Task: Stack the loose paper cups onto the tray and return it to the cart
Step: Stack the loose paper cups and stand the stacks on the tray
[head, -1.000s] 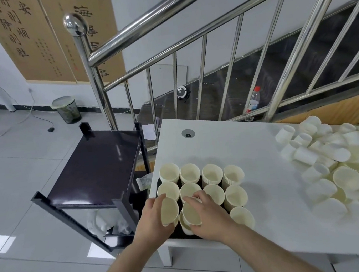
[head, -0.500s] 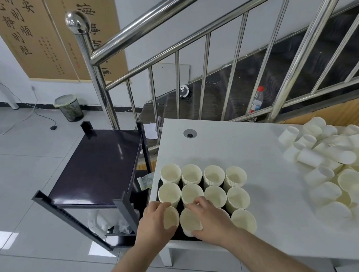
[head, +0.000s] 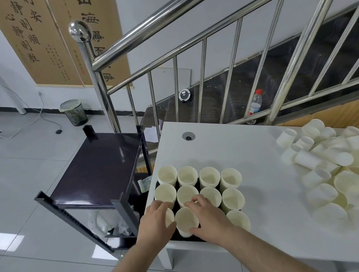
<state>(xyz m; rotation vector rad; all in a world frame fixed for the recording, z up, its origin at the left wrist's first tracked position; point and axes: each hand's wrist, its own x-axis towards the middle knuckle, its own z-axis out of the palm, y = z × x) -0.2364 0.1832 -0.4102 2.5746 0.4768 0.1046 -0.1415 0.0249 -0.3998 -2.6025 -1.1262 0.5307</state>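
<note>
A black tray sits at the near left corner of the white table, filled with several upright stacks of cream paper cups. My left hand grips a cup in the tray's near left spot. My right hand curls round the cup beside it, in the near row. A heap of loose paper cups lies on the right side of the table. The black cart stands left of the table, its top shelf bare.
A steel stair railing rises behind the table and cart. A plastic bottle stands on the stairs beyond. A bin and cables lie on the tiled floor at the far left. White bags sit on the cart's lower shelf.
Both hands have lowered their cups from a raised, tilted hold into the tray's near row. The camera has shifted slightly.
</note>
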